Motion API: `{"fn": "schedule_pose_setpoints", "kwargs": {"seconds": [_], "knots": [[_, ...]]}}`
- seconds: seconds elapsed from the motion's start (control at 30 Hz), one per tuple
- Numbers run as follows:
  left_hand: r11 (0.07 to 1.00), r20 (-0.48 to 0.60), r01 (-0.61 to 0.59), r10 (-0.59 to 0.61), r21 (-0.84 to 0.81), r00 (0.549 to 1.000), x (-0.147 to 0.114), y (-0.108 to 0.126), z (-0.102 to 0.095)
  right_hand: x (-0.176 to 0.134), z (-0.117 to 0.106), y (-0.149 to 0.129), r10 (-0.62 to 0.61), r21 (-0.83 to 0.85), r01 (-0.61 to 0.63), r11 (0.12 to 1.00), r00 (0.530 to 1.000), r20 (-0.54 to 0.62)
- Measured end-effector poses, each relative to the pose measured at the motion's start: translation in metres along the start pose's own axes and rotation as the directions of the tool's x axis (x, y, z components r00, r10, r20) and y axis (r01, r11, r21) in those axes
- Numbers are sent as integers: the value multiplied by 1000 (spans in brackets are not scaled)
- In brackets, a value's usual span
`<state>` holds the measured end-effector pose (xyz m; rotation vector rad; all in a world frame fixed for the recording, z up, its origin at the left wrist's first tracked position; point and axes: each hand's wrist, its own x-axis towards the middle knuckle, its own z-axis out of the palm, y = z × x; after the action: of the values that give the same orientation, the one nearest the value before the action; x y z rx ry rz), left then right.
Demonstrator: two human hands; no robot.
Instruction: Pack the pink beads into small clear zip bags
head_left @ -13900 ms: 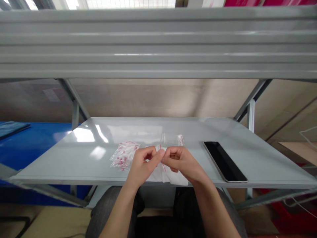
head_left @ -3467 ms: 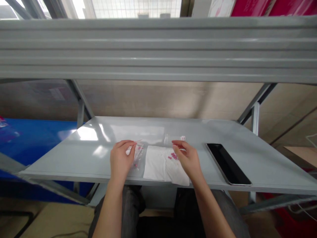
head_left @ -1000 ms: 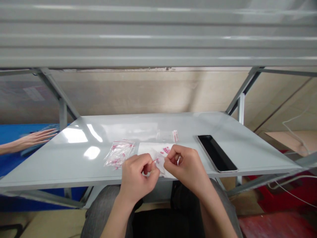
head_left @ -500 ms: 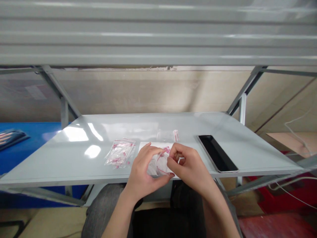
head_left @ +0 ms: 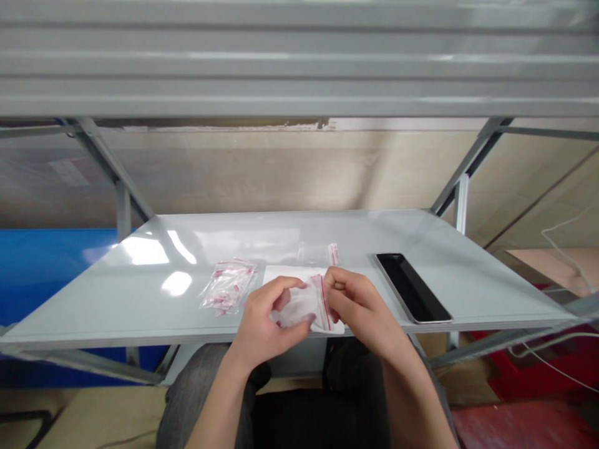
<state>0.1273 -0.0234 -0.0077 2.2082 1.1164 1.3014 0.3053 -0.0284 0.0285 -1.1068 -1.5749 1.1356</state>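
A small clear zip-lock bag (head_left: 304, 307) with a red line along its seal lies between my two hands, low over a white sheet (head_left: 281, 272). My left hand (head_left: 262, 318) is curled around the bag, with its thumb and index finger at the two side edges. Fingers bent inward, my right hand (head_left: 358, 305) pinches the bag at its sealed end on the right. Anything inside the bag is too faint to make out.
On the left of the grey table (head_left: 116, 305) lies a pile of clear zip bags (head_left: 229, 287) with small pink pieces. Behind the sheet is another flat clear bag (head_left: 316, 254). A dark-screened tablet (head_left: 412, 287) rests at the right. A slatted metal panel (head_left: 299, 62) hangs above.
The bag's red seal line was bowed in a loop and now runs straight. Pink pieces seen beyond the bag are now covered. My left thumb and index finger have shifted left.
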Motion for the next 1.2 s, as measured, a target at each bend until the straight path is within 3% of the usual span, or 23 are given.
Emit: {"fn": "schedule_pose_setpoints", "kwargs": {"seconds": [0.27,0.43,0.57,0.77,0.9,1.0,1.2], "knots": [[996,111,3,7,-93,994,-1,-3,-17,2,-19,3,95,146,-111,983,989,113],[996,136,-44,55,-84,989,2,-1,-10,5,-12,5,132,173,-156,973,981,140],[986,55,-99,107,-132,993,4,2,1,8,1,4,145,190,-181,965,971,190],[987,40,-152,154,-44,987,4,1,4,8,4,3,166,220,-192,957,977,132],[985,-28,-169,168,-24,985,4,2,6,8,3,2,169,214,-190,958,979,113],[985,-81,-136,127,-110,989,3,1,7,8,4,2,158,192,-174,966,983,96],[923,-55,4,-27,-384,998,-2,-10,6,9,5,5,108,279,-118,953,993,53]]}}
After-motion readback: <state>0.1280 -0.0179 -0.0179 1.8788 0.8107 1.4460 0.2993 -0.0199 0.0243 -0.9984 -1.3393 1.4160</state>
